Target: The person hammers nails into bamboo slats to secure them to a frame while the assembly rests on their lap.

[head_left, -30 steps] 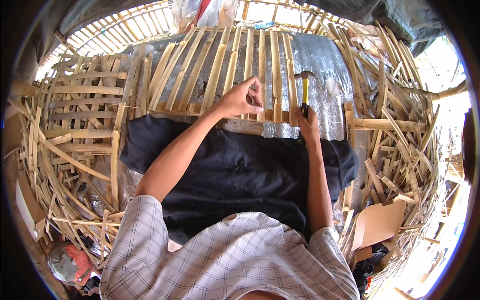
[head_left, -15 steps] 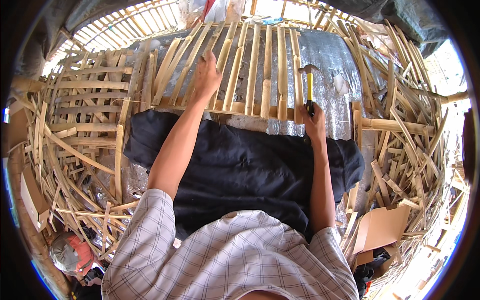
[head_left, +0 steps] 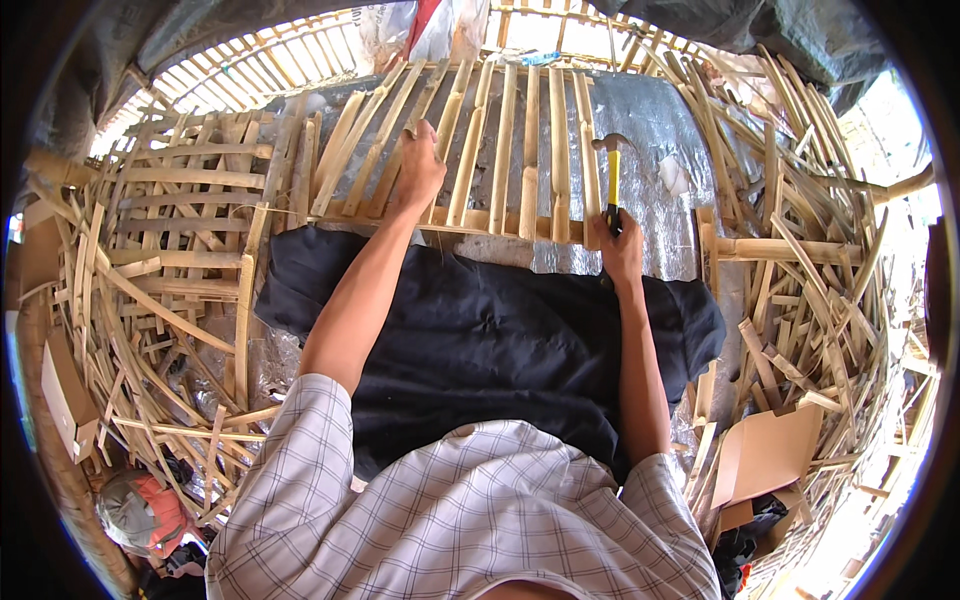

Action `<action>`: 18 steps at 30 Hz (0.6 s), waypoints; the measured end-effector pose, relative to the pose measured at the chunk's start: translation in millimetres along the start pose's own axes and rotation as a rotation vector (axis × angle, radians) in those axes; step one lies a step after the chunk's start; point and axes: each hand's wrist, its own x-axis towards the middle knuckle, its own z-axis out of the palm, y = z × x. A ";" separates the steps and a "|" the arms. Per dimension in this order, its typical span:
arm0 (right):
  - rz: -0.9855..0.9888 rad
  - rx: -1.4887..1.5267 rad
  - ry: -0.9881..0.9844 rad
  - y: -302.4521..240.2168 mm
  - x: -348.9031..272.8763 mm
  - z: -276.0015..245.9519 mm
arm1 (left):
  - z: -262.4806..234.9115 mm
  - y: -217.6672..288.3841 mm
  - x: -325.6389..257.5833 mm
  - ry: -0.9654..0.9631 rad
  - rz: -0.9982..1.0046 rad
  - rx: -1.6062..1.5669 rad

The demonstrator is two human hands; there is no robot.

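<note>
My left hand [head_left: 421, 178] is closed over the left-centre part of a row of bamboo slats [head_left: 504, 150]. Whatever its fingers hold is hidden. In my right hand [head_left: 623, 248] is a claw hammer [head_left: 613, 165] with a yellow and black handle, gripped low, its metal head pointing away from me. The hammer is beside the rightmost slat of the row. Along their near ends the slats meet a bamboo crosspiece [head_left: 345, 219]. Black cloth [head_left: 480, 330] lies between the slats and my body.
Silvery sheeting [head_left: 655, 120] lies beneath and right of the slats. A woven bamboo lattice [head_left: 185, 176] stands at left. Loose bamboo strips [head_left: 800, 330] pile up at right, near an open cardboard box [head_left: 768, 455]. At lower left is a person in a cap [head_left: 125, 508].
The view has shifted slightly, and the slats appear a little lower. My left hand has come slightly nearer to me. My right hand keeps hold of the hammer, which has tilted slightly.
</note>
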 end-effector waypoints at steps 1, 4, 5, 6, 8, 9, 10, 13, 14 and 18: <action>-0.005 0.012 0.002 -4.7 -0.2 -0.8 | -3.7 0.4 0.9 0.010 0.006 0.003; 0.009 0.025 0.000 -12.4 0.2 -3.1 | -12.8 6.4 2.3 0.007 -0.013 -0.014; 0.018 0.025 -0.003 -14.1 0.4 -3.4 | -15.2 9.5 2.6 -0.006 -0.047 -0.045; 0.017 0.030 -0.004 -12.8 -0.1 -3.0 | -16.2 12.3 2.7 -0.022 -0.080 -0.079; 0.015 0.039 -0.008 -10.2 1.1 -1.1 | -23.1 13.7 3.3 0.035 -0.003 -0.048; 0.007 0.054 0.000 -14.4 0.6 1.0 | -26.2 8.9 2.0 0.063 0.031 -0.029; 0.000 0.068 0.008 -18.8 0.2 4.5 | -28.5 4.8 2.9 0.096 0.061 -0.026; 0.014 0.091 -0.038 -32.7 1.4 13.1 | -35.7 -11.9 1.1 0.177 0.108 0.001; 0.025 0.095 -0.065 -35.9 2.7 15.8 | -37.2 -17.5 0.3 0.190 0.107 0.006; -0.027 0.048 -0.083 -29.6 7.7 27.4 | -34.1 -32.0 -0.9 0.223 0.073 0.006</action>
